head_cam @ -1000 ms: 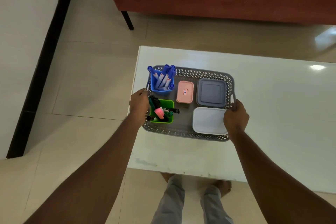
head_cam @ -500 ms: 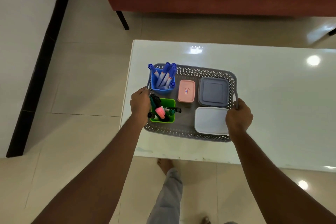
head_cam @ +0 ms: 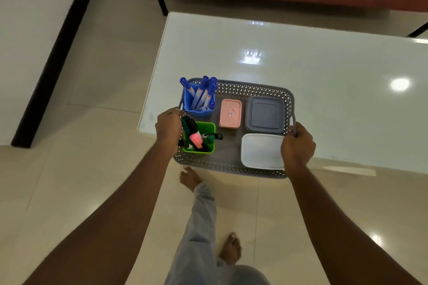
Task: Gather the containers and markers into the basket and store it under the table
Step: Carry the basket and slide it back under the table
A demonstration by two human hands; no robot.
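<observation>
Grey perforated plastic basket (head_cam: pixel 231 165), rectangular with rounded corners, overhangs the near edge of the glossy white table (head_cam: pixel 324 90). Inside it: a blue cup of markers (head_cam: pixel 199 97), a green cup (head_cam: pixel 201 137), and pink (head_cam: pixel 230 113), grey (head_cam: pixel 265 114) and white (head_cam: pixel 261 151) lidded boxes. Left hand (head_cam: pixel 168 127) and right hand (head_cam: pixel 298 144), arms outstretched, curl fingers tight around its side handles.
</observation>
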